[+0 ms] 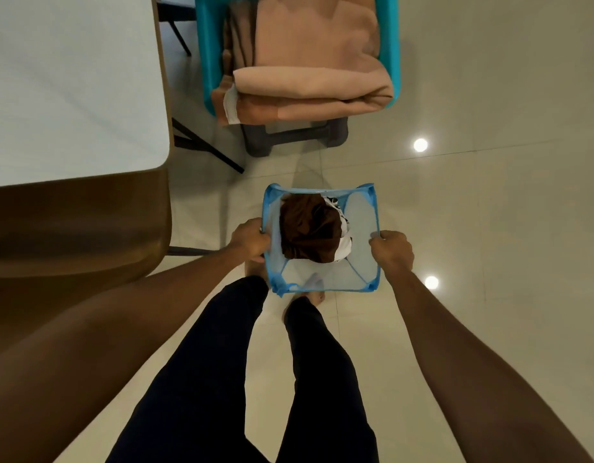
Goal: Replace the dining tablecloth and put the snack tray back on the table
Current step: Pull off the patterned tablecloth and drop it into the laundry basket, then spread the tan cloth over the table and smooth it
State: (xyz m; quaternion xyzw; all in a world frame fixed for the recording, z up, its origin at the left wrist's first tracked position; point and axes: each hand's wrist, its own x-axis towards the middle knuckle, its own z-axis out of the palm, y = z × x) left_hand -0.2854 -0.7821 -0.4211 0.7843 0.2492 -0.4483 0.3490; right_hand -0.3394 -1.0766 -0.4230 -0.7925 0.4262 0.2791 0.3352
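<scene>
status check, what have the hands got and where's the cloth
Left hand and right hand grip opposite rims of blue mesh hamper. Crumpled brown cloth inside. Folded pink cloth waits on teal chair. White table bare.

The table (pixel 71 95) runs off the left and far edges; the blue tub (pixel 392 55) of folded cloth is cut by the far edge, and brown fabric (pixel 309 228) hides what lies under it in the hamper (pixel 362 275)
</scene>
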